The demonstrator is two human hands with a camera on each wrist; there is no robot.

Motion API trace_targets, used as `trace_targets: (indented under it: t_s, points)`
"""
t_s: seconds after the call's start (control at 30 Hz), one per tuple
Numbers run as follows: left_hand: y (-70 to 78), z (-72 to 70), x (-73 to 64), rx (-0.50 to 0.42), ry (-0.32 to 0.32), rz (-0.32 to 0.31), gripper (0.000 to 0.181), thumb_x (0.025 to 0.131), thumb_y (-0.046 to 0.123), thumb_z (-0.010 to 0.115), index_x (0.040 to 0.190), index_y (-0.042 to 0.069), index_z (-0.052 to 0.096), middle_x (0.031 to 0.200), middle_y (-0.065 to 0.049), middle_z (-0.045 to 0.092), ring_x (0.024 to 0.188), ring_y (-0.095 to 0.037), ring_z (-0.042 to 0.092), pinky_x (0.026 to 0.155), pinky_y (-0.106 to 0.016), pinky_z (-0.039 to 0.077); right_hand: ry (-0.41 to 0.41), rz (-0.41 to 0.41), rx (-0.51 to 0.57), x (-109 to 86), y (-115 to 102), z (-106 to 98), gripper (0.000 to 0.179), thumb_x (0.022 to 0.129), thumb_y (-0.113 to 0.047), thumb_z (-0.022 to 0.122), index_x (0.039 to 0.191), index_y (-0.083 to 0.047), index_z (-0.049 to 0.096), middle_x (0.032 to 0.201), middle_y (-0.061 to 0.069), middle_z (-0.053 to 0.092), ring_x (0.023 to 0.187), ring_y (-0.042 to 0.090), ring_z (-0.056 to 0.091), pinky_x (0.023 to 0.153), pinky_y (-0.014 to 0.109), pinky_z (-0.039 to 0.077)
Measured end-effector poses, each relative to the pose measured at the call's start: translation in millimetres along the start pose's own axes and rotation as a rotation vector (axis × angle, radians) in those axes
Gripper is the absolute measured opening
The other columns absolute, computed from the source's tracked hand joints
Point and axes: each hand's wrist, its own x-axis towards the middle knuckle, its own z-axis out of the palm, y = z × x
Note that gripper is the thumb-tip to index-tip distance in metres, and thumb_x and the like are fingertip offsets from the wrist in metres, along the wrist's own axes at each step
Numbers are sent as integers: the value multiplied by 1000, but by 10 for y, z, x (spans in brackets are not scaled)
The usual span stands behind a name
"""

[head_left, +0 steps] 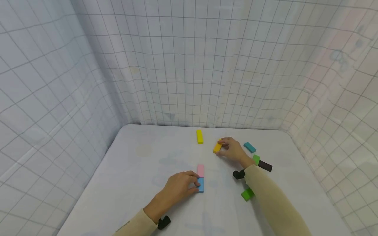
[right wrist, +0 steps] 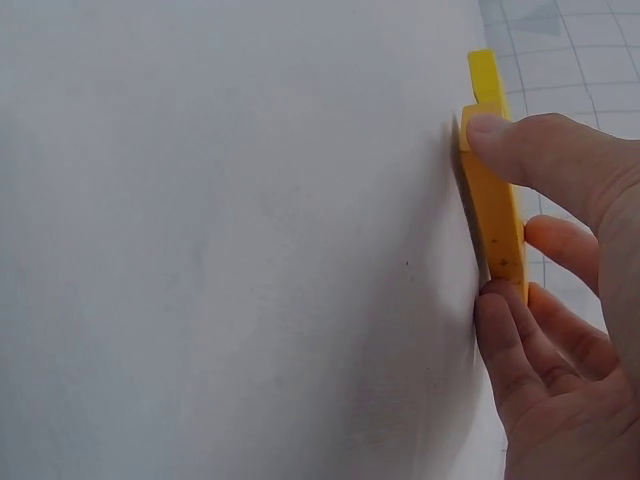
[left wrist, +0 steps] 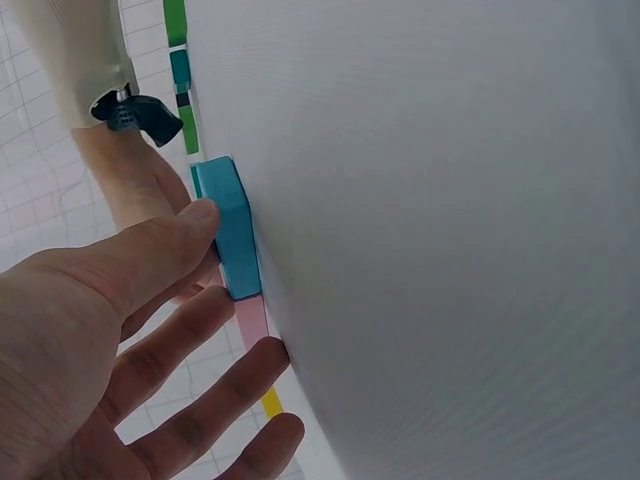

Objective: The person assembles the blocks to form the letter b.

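Observation:
My left hand (head_left: 180, 185) has its thumb and fingers at the blue block (head_left: 201, 185), pinching it where it lies on the table. End to end with it is a pink block (head_left: 200, 170), on its far side. Farther off and to the right, my right hand (head_left: 232, 150) grips an orange-yellow block (right wrist: 492, 210) by its two ends, thumb at one and fingertips at the other. That block is held close over the white tabletop. Behind it stands a bright yellow block (head_left: 199, 136).
On the right lie a teal block (head_left: 249, 147), a light green block (head_left: 256, 159), a dark brown block (head_left: 265, 166) and a green block (head_left: 247, 194) partly under the right sleeve. Black wrist mounts (head_left: 163, 222) stick out by both cuffs. Gridded white curtains (head_left: 183, 65) enclose the table.

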Motion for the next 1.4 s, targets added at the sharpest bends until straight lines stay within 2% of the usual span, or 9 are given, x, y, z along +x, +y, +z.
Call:
trace_targets:
  t_s: [0.3,0.67,0.93,1.2,1.4]
  points:
    - [-19,0,12,-3,4,-2,11,98,26,98,105,20,93,135,4,86,120,-20,85,99,-42,72,-17,-41,17,-11,-86,45,59,99,-22,96,151,-5,75,164,22,64,135,42,75,122,57,62]
    - [-23,-1,0,-10,13,11,11,96,24,99,104,20,93,134,4,86,119,-21,85,97,-43,73,-48,-115,36,-17,-222,133,58,98,-26,97,149,-7,78,163,20,65,134,39,75,120,56,64]
    - [-14,-6,0,-21,2,12,10,96,24,99,103,20,92,134,3,86,119,-21,85,97,-43,73,-93,-112,84,-36,-319,199,57,98,-30,98,148,-10,79,165,16,64,139,37,74,123,55,62]
    - [7,-10,-3,-19,-4,11,9,98,24,98,103,19,92,135,2,86,118,-21,85,95,-43,73,-130,-146,66,-47,-409,245,54,99,-29,97,146,-10,79,165,18,64,137,38,74,123,55,62]
    - [7,-8,3,-10,-6,9,10,97,24,98,104,19,93,135,3,86,118,-21,85,97,-43,73,-162,-157,102,-58,-470,259,56,99,-32,97,148,-12,78,166,16,64,137,35,75,124,55,62]
